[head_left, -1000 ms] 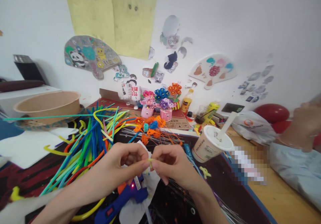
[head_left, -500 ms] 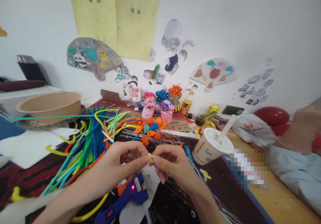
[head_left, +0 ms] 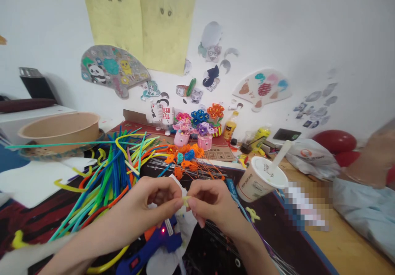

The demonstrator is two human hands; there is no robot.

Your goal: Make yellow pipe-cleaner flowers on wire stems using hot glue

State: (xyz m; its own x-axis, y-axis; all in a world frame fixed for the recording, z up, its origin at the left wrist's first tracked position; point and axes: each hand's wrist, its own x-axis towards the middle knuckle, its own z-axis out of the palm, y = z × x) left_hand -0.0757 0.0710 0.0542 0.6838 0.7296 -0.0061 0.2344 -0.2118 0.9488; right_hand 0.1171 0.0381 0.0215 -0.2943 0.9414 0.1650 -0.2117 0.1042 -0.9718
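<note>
My left hand (head_left: pixel 151 209) and my right hand (head_left: pixel 210 205) meet in front of me, both pinched on a small pale yellow pipe-cleaner piece (head_left: pixel 185 200) held between their fingertips. Just below them lies a blue glue gun (head_left: pixel 148 248) with a red light on, resting on white paper (head_left: pixel 185 225). A heap of coloured pipe cleaners (head_left: pixel 114 172) spreads out to the left of my left hand. Small orange and blue pipe-cleaner flowers (head_left: pixel 183 155) on thin wires lie beyond my hands.
A paper cup with a straw (head_left: pixel 262 178) stands right of my hands. Pots of craft flowers (head_left: pixel 197 129) stand at the wall. A tan bowl (head_left: pixel 58 129) sits at the left. Another person's arm (head_left: pixel 373 155) shows at the right edge, by a plastic bag (head_left: pixel 311 155).
My hands have stayed together on the yellow piece, with the fingers shifting slightly as they work it. The view has moved a little.
</note>
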